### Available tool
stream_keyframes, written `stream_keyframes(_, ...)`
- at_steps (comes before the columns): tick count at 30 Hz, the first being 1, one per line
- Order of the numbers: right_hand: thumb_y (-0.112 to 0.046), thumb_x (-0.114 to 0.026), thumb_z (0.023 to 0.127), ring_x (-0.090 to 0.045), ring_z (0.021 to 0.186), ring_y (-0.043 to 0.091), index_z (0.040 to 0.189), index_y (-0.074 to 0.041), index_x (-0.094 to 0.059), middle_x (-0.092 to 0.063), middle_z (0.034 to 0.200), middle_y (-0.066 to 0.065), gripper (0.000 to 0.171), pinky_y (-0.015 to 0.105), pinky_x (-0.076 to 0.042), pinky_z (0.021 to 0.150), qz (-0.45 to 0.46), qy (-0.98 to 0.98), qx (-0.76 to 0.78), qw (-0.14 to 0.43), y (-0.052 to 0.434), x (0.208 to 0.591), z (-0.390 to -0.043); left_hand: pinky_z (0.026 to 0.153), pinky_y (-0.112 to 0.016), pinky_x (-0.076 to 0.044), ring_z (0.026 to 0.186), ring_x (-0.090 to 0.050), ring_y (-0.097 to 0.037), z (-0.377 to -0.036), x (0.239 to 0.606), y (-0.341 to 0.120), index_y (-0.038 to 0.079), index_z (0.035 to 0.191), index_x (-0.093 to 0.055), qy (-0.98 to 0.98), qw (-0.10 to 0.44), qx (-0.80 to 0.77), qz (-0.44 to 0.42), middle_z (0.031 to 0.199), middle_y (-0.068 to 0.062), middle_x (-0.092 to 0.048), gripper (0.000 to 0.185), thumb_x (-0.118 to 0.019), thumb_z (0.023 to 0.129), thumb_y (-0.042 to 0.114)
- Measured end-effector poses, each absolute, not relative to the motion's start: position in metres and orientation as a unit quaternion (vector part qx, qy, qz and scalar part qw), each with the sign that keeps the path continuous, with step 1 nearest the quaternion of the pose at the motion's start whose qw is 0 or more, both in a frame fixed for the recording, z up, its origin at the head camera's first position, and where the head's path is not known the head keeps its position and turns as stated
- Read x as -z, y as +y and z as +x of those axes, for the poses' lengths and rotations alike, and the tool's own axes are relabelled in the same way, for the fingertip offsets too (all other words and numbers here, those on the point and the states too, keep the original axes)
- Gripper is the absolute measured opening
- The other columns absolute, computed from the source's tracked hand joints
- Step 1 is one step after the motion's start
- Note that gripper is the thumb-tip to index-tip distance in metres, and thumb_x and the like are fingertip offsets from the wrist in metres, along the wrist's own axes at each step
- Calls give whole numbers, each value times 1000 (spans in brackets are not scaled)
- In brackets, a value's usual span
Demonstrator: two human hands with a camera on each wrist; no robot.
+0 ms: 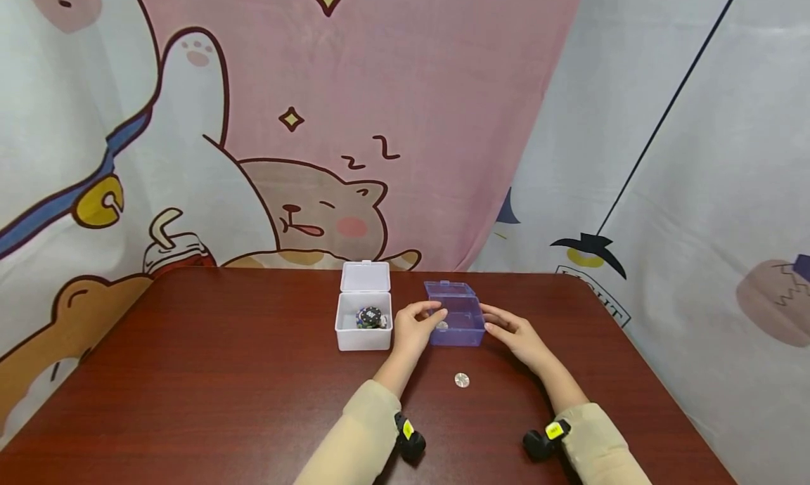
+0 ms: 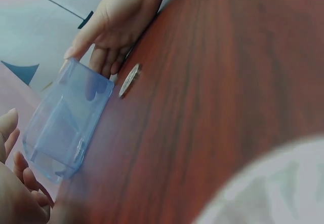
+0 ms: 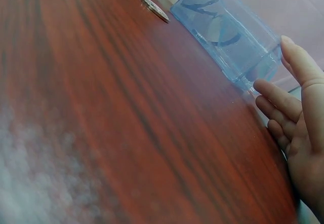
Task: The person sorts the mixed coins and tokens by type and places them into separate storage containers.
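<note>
A translucent blue box (image 1: 457,336) stands on the table with its lid (image 1: 449,289) tipped back. My right hand (image 1: 515,334) is at the box's right side. In the right wrist view its thumb touches the box edge, and the fingers extend loosely. By the left side is my left hand (image 1: 414,328), thumb and forefinger apart, with no thing visible between them. In the left wrist view those fingers appear clear of the box wall. A pale round chip (image 1: 442,325) shows within the box near the left fingertips. Another silvery patterned chip (image 1: 462,380) lies on the table in front.
Left of my left hand stands a white box (image 1: 363,340), its lid raised, holding a black patterned chip (image 1: 370,317) and other chips. The brown wooden table (image 1: 221,372) ends at a printed cloth (image 1: 443,119) behind. Both wrists wear small black cameras.
</note>
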State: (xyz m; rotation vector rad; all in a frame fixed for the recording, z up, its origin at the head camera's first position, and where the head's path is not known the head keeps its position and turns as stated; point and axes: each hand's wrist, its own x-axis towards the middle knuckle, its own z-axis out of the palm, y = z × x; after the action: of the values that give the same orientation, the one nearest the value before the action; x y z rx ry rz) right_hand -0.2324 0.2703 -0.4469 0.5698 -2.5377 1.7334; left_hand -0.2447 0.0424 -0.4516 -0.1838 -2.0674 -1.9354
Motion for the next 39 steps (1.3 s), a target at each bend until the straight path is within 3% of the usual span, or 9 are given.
stream_keyframes(11, -5, -57, 96, -51, 116, 44, 138, 4, -47, -56, 124, 29, 44, 19, -44, 86, 186, -810, -557, 6, 270, 448, -232, 61, -22, -40, 71, -49, -13, -219, 436, 35, -3, 98, -73, -708, 108, 683, -142, 75, -6, -56, 21, -78, 79, 6)
stream_keyframes(16, -6, -57, 96, -51, 116, 42, 138, 4, -47, -57, 124, 28, 44, 19, -44, 85, 185, -810, -557, 7, 270, 448, -233, 68, -27, -44, 77, -55, -24, -197, 413, 26, -8, 99, -71, -714, 81, 668, -191, 82, -20, -60, 22, -75, 80, 2)
stream_keyframes(21, -6, -58, 96, -51, 116, 42, 138, 4, -48, -57, 124, 29, 44, 20, -44, 86, 185, -809, -557, 8, 269, 448, -233, 71, -27, -44, 81, -56, -34, -190, 415, 20, -9, 100, -70, -713, 46, 658, -237, 86, -15, -62, 22, -74, 81, 1)
stream_keyframes(24, -6, -58, 96, -51, 117, 42, 137, 4, -48, -57, 124, 29, 44, 19, -44, 86, 186, -808, -559, 7, 269, 448, -233, 71, -28, -43, 86, -54, -44, -188, 418, 18, -10, 102, -69, -714, 17, 651, -257, 85, -19, -61, 25, -74, 80, 0)
stream_keyframes(33, -5, -58, 95, -51, 117, 42, 137, 4, -48, -57, 124, 29, 44, 18, -43, 86, 184, -809, -559, 8, 269, 447, -233, 67, -25, -41, 80, -55, -33, -198, 454, 23, 0, 103, -73, -747, -21, 598, -291, 85, -16, -61, 27, -79, 77, 5)
stream_keyframes(39, -6, -58, 96, -51, 117, 41, 137, 3, -48, -57, 124, 28, 44, 18, -43, 86, 182, -811, -556, 8, 269, 447, -232, 65, -21, -40, 74, -51, -17, -200, 464, 24, 5, 101, -75, -772, -29, 562, -295, 81, -8, -62, 31, -85, 72, 12)
